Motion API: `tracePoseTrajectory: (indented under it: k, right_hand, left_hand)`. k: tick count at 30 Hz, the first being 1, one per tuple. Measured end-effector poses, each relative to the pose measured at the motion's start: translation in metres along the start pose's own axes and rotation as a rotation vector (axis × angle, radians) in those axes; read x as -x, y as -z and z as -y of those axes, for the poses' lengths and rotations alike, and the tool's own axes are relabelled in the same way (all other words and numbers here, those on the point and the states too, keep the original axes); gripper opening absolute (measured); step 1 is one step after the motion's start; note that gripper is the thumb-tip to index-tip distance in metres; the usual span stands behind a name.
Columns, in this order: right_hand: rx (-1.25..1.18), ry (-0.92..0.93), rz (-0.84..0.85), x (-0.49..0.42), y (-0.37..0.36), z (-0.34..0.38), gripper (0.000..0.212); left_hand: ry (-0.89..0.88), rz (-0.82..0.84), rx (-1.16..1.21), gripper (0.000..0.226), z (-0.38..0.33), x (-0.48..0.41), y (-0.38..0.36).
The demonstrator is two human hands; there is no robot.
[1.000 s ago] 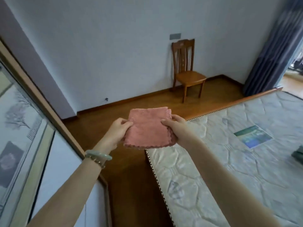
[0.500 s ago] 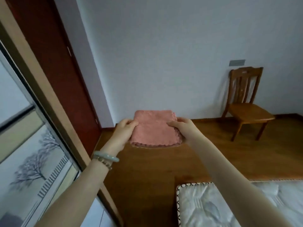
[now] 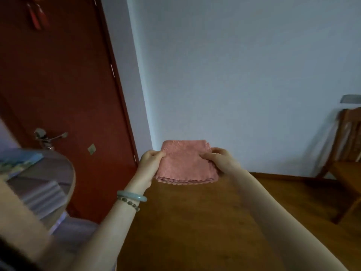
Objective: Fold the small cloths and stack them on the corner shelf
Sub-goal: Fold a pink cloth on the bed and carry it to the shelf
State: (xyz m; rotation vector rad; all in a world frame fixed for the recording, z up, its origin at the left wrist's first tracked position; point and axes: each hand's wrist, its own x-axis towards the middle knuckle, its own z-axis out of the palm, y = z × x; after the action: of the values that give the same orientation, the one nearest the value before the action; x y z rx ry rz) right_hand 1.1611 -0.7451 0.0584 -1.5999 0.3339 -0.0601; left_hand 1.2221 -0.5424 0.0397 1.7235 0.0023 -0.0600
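1. A pale wall (image 3: 234,75) fills the background and meets a brown wooden floor (image 3: 195,231) below it.
2. A dark red door (image 3: 58,85) stands to the left. It has a metal handle (image 3: 49,137) and a small square plate (image 3: 91,149) beside it. Red tassels (image 3: 36,14) hang near the door's top.
3. Part of a wooden chair (image 3: 349,153) shows at the right edge, against the wall. A grey plate (image 3: 350,98) sits on the wall above it.
4. The shelf (image 3: 71,173), with a rounded front rim, is at the lower left in front of the door. It is blurred. A pale stack (image 3: 39,194) lies on it, with a blue-green item (image 3: 17,163) behind the stack. What these are cannot be told.
5. The pink cloth (image 3: 185,163) is folded into a flat, roughly square pad. Several scalloped layers show along its near edge.
6. The cloth is held level in the air between both hands, over the floor and in front of the wall. It is to the right of the shelf and apart from it.
7. The left hand (image 3: 150,163) pinches the cloth's left edge. The thumb lies on top and the fingers are tucked under, mostly hidden.
8. The right hand (image 3: 220,163) pinches the right edge. The thumb is pressed on top and the fingers curl round the far corner.
9. Both arms are bare and reach forward. The left wrist wears a pale green bangle (image 3: 131,195) and a bead bracelet (image 3: 130,203) just below it.
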Motion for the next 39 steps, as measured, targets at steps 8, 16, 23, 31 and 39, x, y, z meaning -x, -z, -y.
tracePoseTrajectory:
  k: [8,16,23,31,39]
  right_hand:
    - [-0.13,-0.02,0.11,-0.147,-0.015,0.048,0.022]
    - [-0.097,-0.057,0.394,-0.26,-0.099,0.074,0.022]
    - [-0.034,-0.012,0.768,-0.332,-0.211,0.103,0.02]
    - [0.059,-0.028,1.2,-0.341,-0.305,0.102,0.021]
    - [0.044,-0.135,1.591,-0.251,-0.392,0.072,0.016]
  left_hand:
    - [-0.012,-0.11,0.045,0.014,-0.03,-0.138,-0.014]
    - [-0.009,-0.37,0.07,0.01,-0.027,-0.206,0.048]
    - [0.044,-0.821,0.121,0.012,-0.018,-0.23,0.116]
    - [0.15,-1.184,0.182,0.021,-0.009,-0.179,0.139]
    - [0.209,-1.602,0.193,0.019,0.0,-0.076,0.16]
